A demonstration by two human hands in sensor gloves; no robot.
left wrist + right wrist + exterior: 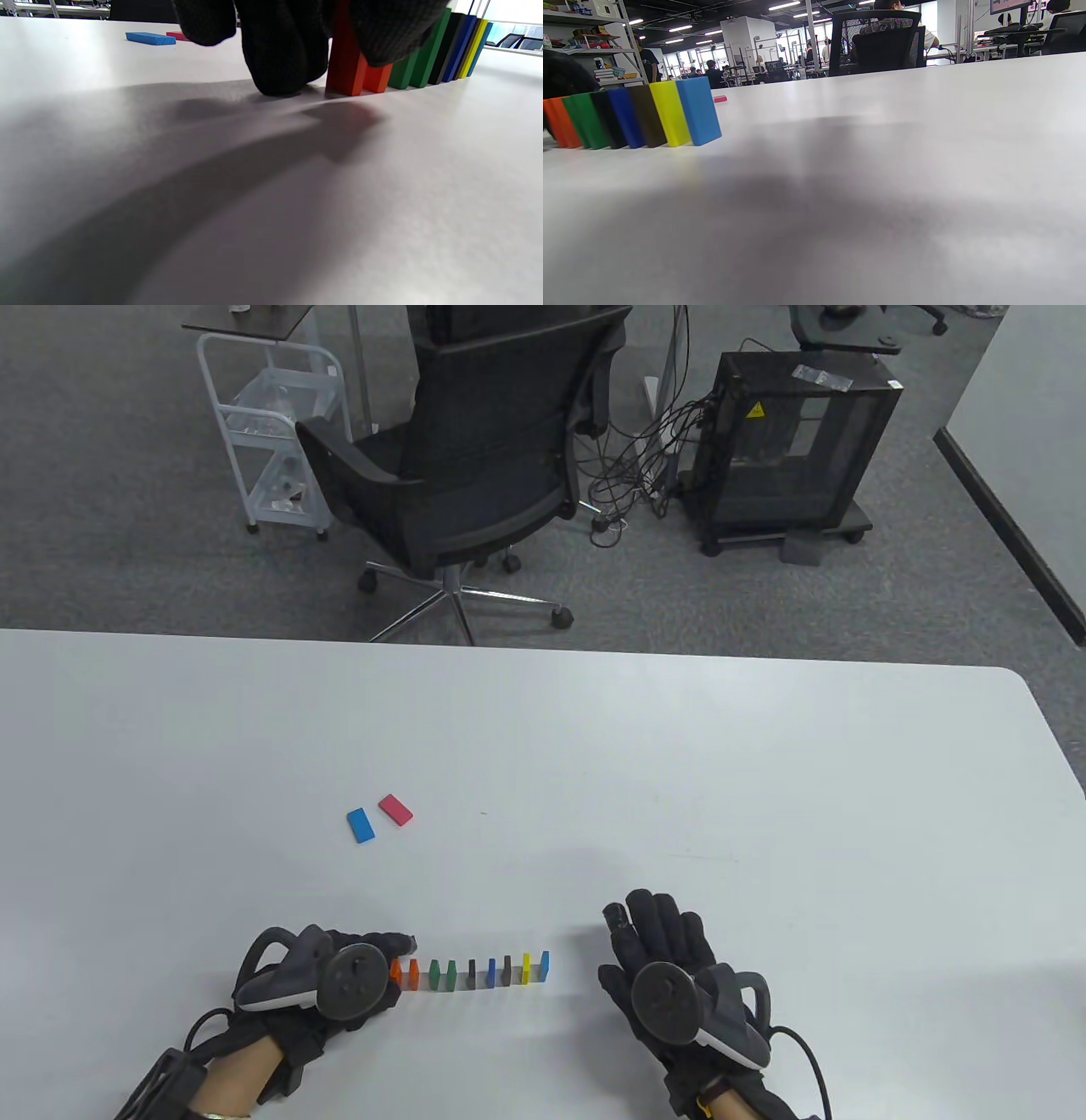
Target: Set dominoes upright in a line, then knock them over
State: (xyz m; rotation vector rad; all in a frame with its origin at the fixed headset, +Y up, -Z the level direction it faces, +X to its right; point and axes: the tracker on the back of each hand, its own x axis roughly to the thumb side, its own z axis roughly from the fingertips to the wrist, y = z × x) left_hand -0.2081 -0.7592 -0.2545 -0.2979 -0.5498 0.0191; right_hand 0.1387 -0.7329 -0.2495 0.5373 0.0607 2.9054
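Dominoes point(469, 972): nine standing upright in one row near the table's point(764, 780) front edge, between the two hands. Order from the left end: two orange point(345, 67), two green, one black, one dark blue, one dark grey or brown, one yellow point(669, 113), one light blue point(698, 111). No pips or printing readable on any face.

Loose pieces: one blue domino point(361, 824) and one red domino point(395, 809), both lying flat, just beside each other, well beyond the row.

Left hand point(331, 976): at the row's orange end, gloved fingers point(282, 55) curled round the first orange piece, one fingertip down on the tabletop beside it.

Right hand point(662, 959): resting flat on the table, fingers straight and together, apart from the light blue end piece, holding nothing.

Surroundings: black mesh office chair point(475, 466) beyond the table; white wire trolley point(267, 432); black cabinet on castors point(793, 445) bearing a yellow triangular warning sticker point(753, 411), text not legible; tangled cables on the carpet.
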